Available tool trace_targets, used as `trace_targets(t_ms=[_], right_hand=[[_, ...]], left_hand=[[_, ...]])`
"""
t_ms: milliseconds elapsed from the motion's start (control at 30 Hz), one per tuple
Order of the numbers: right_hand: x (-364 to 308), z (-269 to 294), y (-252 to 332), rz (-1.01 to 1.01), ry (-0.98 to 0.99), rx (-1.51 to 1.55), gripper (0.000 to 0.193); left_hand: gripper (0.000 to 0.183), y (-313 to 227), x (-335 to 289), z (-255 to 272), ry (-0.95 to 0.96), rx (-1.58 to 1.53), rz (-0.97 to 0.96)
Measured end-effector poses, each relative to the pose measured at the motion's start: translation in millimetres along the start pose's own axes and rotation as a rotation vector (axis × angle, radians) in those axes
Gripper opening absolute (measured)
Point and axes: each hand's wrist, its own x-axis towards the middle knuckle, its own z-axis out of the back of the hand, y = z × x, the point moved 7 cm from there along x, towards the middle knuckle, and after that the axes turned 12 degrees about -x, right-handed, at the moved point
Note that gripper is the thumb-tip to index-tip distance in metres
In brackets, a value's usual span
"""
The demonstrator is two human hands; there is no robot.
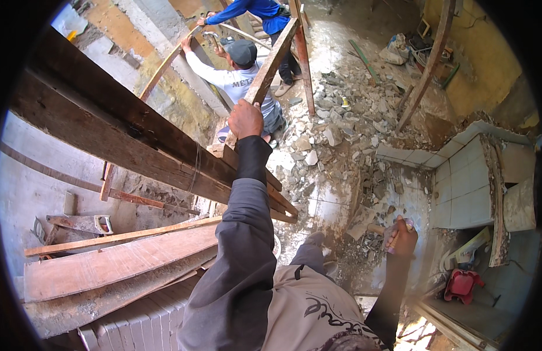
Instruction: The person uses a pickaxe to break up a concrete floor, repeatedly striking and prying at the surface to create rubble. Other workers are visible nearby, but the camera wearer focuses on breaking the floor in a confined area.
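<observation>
My left hand (246, 119) is closed round the near end of a wooden beam (275, 61) that slants up and away from me. Beside that forearm, heavy dark timbers (125, 128) cross from the upper left, with wire wound about them. Low on the right, my right hand (401, 235) makes a fist round a tool with a light wooden handle (374, 229), which sticks out to the left. What kind of tool it is does not show clearly. Broken tile and rubble (326, 131) cover the floor ahead of me.
Ahead, a person in a white shirt and dark cap (242, 54) and another in blue (271, 17) handle a long wooden strip (166, 64). Planks (119, 260) and a handsaw (81, 223) lie left. A tiled counter (464, 175) and red plastic object (463, 285) are right.
</observation>
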Motion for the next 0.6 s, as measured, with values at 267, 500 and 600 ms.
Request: trace_targets(t_ms=[267, 500, 600], right_hand=[[1.4, -0.7, -10.7, -0.020, 0.036, 0.063, 0.030], [-0.7, -1.0, -11.1, 0.026, 0.041, 0.017, 0.030], [-2.9, -0.9, -9.0, 0.026, 0.042, 0.026, 0.030]], left_hand=[[0.038, -0.8, -0.7, 1.0, -0.007, 0.009, -0.008], [0.038, -1.7, -0.6, 1.4, -0.006, 0.013, -0.005], [0.038, -1.9, -0.6, 2.2, -0.007, 0.015, -0.005]])
